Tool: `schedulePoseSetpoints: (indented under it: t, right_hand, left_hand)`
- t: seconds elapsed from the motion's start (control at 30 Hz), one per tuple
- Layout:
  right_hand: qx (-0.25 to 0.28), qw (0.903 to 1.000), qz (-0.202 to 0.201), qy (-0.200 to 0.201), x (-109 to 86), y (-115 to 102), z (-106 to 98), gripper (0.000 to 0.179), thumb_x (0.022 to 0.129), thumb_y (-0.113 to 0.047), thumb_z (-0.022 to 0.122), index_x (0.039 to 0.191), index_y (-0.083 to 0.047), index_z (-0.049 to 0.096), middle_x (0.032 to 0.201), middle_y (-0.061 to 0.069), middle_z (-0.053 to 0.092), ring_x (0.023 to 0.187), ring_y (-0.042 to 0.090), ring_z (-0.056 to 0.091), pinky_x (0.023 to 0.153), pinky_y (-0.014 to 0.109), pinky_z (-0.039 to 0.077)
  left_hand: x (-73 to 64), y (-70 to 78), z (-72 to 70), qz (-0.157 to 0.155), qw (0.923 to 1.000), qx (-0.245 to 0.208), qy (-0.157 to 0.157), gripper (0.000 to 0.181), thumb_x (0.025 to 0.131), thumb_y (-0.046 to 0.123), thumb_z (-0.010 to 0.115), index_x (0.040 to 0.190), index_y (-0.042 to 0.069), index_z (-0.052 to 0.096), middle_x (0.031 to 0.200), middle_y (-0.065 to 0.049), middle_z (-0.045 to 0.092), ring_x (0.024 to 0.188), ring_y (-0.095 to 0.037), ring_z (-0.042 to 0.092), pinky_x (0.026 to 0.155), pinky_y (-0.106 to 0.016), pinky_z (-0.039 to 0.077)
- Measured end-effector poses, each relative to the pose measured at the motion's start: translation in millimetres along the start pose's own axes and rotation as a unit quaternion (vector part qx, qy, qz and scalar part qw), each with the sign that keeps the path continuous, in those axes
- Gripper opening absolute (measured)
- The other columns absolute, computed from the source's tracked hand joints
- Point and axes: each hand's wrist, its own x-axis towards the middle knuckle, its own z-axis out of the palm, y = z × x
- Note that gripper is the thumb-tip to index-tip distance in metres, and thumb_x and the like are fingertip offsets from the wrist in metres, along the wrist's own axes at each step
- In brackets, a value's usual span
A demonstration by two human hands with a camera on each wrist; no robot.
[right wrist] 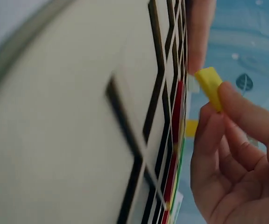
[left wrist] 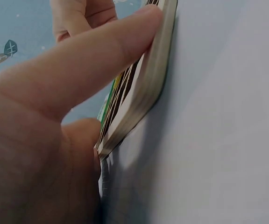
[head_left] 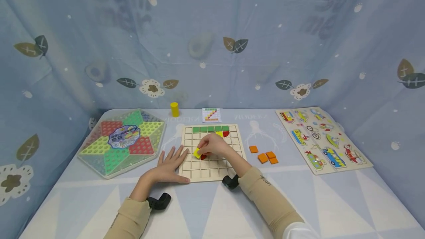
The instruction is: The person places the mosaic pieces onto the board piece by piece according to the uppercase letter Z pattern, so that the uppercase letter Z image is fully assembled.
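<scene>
Pale blue leaf-print cloth hangs behind the patterned surface. From the wooden grid board, a picture puzzle lies at 3 o'clock, a hexagonal peg-hole board at 9. Left hand, fingers spread, touches the grid's edge at 8 o'clock. Right hand pinches a tilted yellow tile over the grid, 9 o'clock of its centre. Pattern card sits at 12, yellow cylinder at 11, orange tiles at 3.
</scene>
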Motion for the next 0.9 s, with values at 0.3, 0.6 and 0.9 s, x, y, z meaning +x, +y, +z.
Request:
schedulePoseSetpoints:
  t: [0.3,0.6,0.9]
  right_hand:
    - [-0.19,0.981,-0.034,0.018,5.7,-12,17,0.005,0.076,-0.014,0.076,0.075,-0.014,0.071,0.068,-0.006,0.061,0.064,0.009,0.053,0.058,0.022,0.043]
    - [-0.183,0.9823,-0.028,0.025,3.7,-12,17,0.006,0.076,-0.016,0.076,0.078,-0.014,0.07,0.069,-0.005,0.059,0.066,0.011,0.052,0.057,0.023,0.042]
    - [-0.059,0.9948,-0.033,0.077,-13.0,9,-24,0.018,0.081,-0.015,0.072,0.098,-0.009,0.07,0.082,0.001,0.062,0.075,0.015,0.056,0.061,0.026,0.046]
  left_hand:
    - [0.0,2.9,-1.5,-0.007,1.0,-0.004,0.002,0.111,0.072,0.055,0.07,0.149,0.004,0.007,0.155,-0.014,0.0,0.14,-0.038,-0.008,0.104,-0.06,-0.012]
    - [-1.2,3.8,-1.7,-0.005,0.9999,-0.009,0.004,0.111,0.072,0.054,0.071,0.148,0.003,0.008,0.155,-0.014,0.0,0.139,-0.039,-0.009,0.104,-0.06,-0.012]
    - [-1.3,3.4,-0.9,-0.01,0.9999,-0.013,0.003,0.109,0.072,0.054,0.071,0.148,0.003,0.011,0.155,-0.014,-0.002,0.139,-0.038,-0.009,0.105,-0.059,-0.013]
